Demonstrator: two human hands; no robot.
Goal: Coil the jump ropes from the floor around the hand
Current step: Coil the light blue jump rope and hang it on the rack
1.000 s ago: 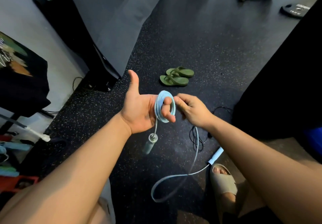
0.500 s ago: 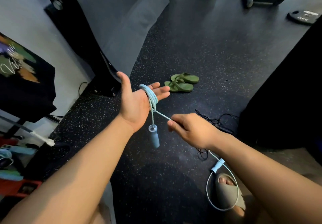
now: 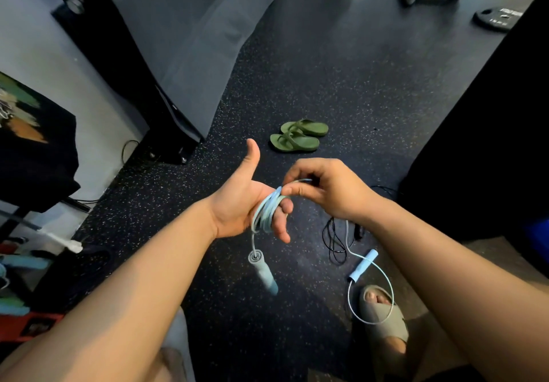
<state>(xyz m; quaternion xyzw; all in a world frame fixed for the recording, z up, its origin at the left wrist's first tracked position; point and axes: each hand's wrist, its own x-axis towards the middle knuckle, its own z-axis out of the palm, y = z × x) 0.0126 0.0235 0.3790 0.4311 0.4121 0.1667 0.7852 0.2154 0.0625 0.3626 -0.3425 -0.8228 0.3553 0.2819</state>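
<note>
In the head view our right hand [image 3: 329, 191], which half a second ago was low and pulling cord taut, now pinches the light blue jump rope [image 3: 267, 211] above our left hand [image 3: 246, 206], laying another loop around its open fingers. One handle [image 3: 264, 271] dangles below while the other handle [image 3: 363, 265] lies on the floor [image 3: 326, 84] with little slack left, so we judge this coil nearly done.

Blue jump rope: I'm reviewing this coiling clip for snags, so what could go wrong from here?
The coils sit near the left hand's fingertips and could slide off. The slack loop lies around the sandalled foot, so the right hand's next pull may catch there. The free handle lies beside a black cord and might drag it along.
</note>
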